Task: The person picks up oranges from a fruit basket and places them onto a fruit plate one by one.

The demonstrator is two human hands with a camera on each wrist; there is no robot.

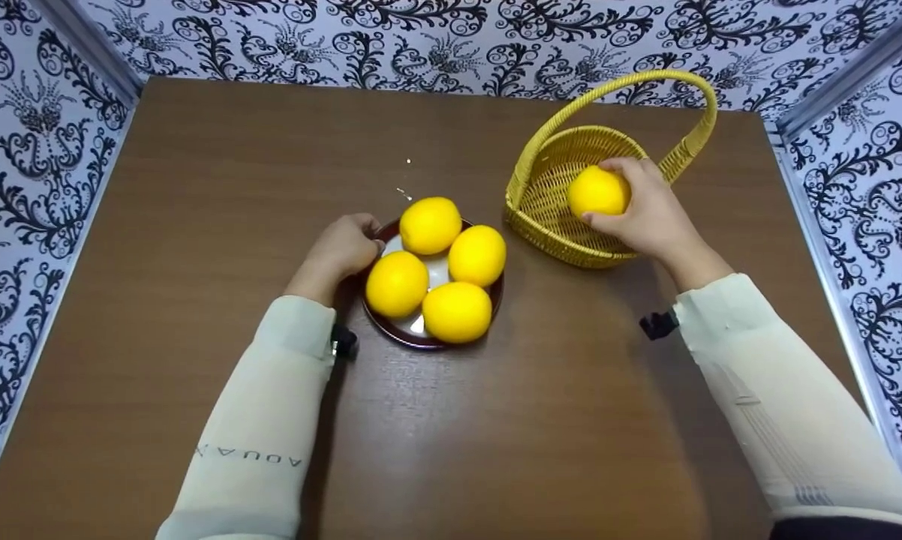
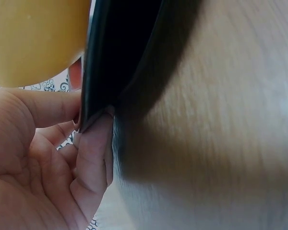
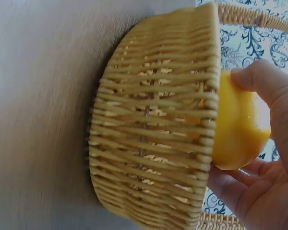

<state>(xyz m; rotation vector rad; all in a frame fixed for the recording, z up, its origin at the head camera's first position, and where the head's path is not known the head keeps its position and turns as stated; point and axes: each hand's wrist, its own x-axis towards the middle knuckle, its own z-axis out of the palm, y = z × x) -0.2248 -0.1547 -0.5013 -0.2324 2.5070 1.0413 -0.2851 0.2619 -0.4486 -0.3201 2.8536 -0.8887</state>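
Note:
My left hand [image 1: 341,246] pinches the dark red rim of a plate [image 1: 413,343], thumb over the edge and fingers beneath, as the left wrist view shows. Several round yellow fruits [image 1: 457,312] lie on its pale inside. To the right, my right hand [image 1: 650,214] holds another yellow fruit [image 1: 597,191] between thumb and fingers, over the opening of a yellow wicker basket [image 1: 548,234]. From the right wrist view, this fruit [image 3: 237,124] sits at the level of the basket's rim, its lower part behind the weave. The basket's tall handle [image 1: 608,88] arches behind the hand.
The brown wooden table [image 1: 196,225] carries both plate and basket, set side by side. Walls with black scroll patterns [image 1: 436,52] enclose it at the back and sides. Small whitish specks [image 1: 404,193] show on the table behind the plate.

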